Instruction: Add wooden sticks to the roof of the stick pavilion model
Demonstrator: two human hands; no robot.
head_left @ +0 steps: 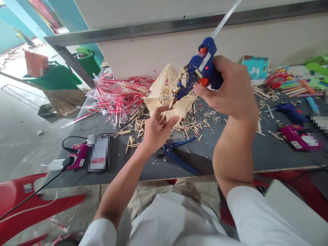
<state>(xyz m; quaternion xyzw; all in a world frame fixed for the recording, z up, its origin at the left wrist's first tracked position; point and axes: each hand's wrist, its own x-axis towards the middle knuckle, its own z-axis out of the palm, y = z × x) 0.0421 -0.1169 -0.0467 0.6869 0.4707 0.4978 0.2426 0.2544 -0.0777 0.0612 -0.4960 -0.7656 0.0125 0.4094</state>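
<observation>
My right hand [237, 87] grips a blue hot glue gun [191, 77] with an orange trigger, a lit red light and a clear glue stick [227, 18] out of its back. Its dirty nozzle slants down to the fingertips of my left hand [159, 129]. Those fingers are curled together in a pinch; whatever they hold is too small or hidden to name. Just behind stands a star-shaped model of thin wooden sticks [164, 83] with a pointed top, partly covered by the gun and left hand. Blue-handled cutters [179, 157] lie below my hands.
Red-and-clear plastic wrappers [123, 95] are heaped at the left. Cut stick pieces [137, 128] litter the grey table [148, 167]. A phone [99, 153] lies beside a purple power socket [79, 155] with cables. Rightward are another blue glue gun [292, 112] and a second purple socket [298, 136].
</observation>
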